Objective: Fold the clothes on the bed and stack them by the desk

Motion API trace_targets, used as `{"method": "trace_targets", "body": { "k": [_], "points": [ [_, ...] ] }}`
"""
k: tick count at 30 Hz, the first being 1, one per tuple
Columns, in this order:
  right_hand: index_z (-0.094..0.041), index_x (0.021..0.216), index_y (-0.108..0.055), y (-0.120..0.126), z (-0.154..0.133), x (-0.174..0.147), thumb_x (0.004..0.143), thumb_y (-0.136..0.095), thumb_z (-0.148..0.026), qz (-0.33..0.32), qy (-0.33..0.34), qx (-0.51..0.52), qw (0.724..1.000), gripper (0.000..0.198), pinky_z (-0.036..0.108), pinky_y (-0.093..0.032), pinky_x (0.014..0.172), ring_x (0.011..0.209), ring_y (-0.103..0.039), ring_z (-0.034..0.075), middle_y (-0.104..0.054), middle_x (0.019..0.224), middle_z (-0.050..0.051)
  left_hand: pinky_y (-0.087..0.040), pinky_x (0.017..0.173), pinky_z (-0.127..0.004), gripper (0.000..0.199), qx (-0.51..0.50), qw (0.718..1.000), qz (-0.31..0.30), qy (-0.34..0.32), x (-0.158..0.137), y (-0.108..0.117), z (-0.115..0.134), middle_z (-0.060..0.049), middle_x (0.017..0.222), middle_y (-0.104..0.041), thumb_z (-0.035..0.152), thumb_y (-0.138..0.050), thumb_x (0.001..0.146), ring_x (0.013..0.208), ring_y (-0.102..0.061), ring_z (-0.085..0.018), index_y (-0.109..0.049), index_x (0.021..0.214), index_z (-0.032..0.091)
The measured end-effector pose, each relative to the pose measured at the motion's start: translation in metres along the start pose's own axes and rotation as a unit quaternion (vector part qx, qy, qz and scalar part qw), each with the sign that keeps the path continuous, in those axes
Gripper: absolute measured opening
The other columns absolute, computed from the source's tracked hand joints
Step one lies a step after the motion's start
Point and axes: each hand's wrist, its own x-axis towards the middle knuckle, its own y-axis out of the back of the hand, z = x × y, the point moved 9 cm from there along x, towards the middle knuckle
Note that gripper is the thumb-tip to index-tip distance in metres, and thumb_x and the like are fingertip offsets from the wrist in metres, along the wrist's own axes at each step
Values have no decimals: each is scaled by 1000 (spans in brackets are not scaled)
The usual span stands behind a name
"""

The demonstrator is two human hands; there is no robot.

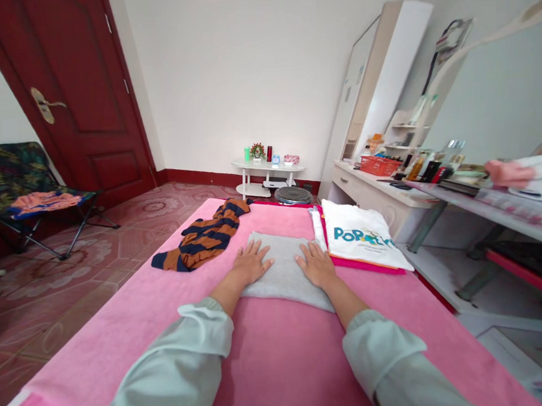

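A grey folded garment lies flat on the pink cover in front of me. On its left side rests my left hand, palm down with the fingers spread. My right hand lies flat on its right side, fingers apart too. Neither hand grips the cloth. A crumpled orange and navy striped garment is to the left of the grey one. Just right of my right hand sits a stack of folded clothes, with a white printed shirt on top.
At left stands a folding chair with an orange garment on it, near a red door. A small white table is by the far wall. A dresser with a red basket and bottles lines the right side.
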Motion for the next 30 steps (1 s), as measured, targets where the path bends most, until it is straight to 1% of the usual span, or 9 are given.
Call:
{"method": "trace_targets", "body": {
  "k": [3,5,7,9,10,12,15,19,30],
  "points": [
    [-22,148,-21,7,-2,-10,95,-14,-52,-27,-22,-13,999,62,44,-17,111,143,-11,20,-16,156,7,-19,109,-55,61,10,1000,-16,16,-14,6,-1,-3,156,-13,57,-21,92,142,-13,-29,-25,146,30],
    [-19,145,-30,19,-10,-14,95,-23,-48,-40,-33,-21,998,59,47,-21,109,140,-22,24,-27,152,12,-19,107,-61,57,20,999,-29,39,-14,16,5,-6,154,-24,51,-32,90,139,-23,-33,-34,143,30],
    [-16,136,-46,33,-22,-16,91,-37,-43,-53,-44,-31,997,53,53,-24,105,132,-37,31,-44,140,18,-13,105,-67,55,31,997,-34,67,-11,28,19,-11,145,-41,46,-47,84,134,-31,-39,-48,135,28],
    [-17,128,-54,46,-40,-22,88,-45,-35,-46,-43,-38,997,45,56,-25,103,125,-45,33,-52,132,19,-5,105,-67,54,36,996,-21,84,-10,37,38,-16,138,-49,40,-55,79,133,-31,-42,-55,130,23],
    [-19,130,-53,49,-49,-27,88,-44,-33,-32,-36,-39,998,44,55,-24,103,126,-43,32,-51,134,18,-3,107,-64,53,34,996,-7,85,-12,39,48,-16,139,-47,39,-53,80,134,-29,-41,-55,130,21],
    [-24,138,-42,48,-62,-42,92,-35,-32,5,-21,-38,999,48,52,-21,106,135,-32,28,-38,146,13,-4,110,-60,52,24,996,26,78,-24,35,64,-13,147,-37,39,-41,87,138,-24,-35,-48,136,22],
    [-27,145,-28,31,-59,-65,95,-24,-41,67,-40,-13,997,53,53,-15,108,140,-18,28,-22,154,9,-9,110,-58,56,-2,995,66,75,-50,16,67,-6,154,-23,47,-23,92,142,-16,-30,-32,145,28],
    [-27,146,-27,11,-47,-76,93,-23,-49,93,-59,24,994,57,53,-11,109,141,-15,28,-21,154,8,-9,112,-55,62,-43,991,106,66,-65,0,56,-4,155,-20,57,-21,90,142,-12,-28,-30,145,31],
    [-27,142,-36,17,-45,-74,92,-28,-50,124,-84,46,988,56,53,-12,108,139,-19,28,-26,152,9,-9,112,-55,62,-44,988,126,73,-58,-2,52,-4,154,-23,57,-22,89,142,-14,-29,-35,143,31]
  ]
}}
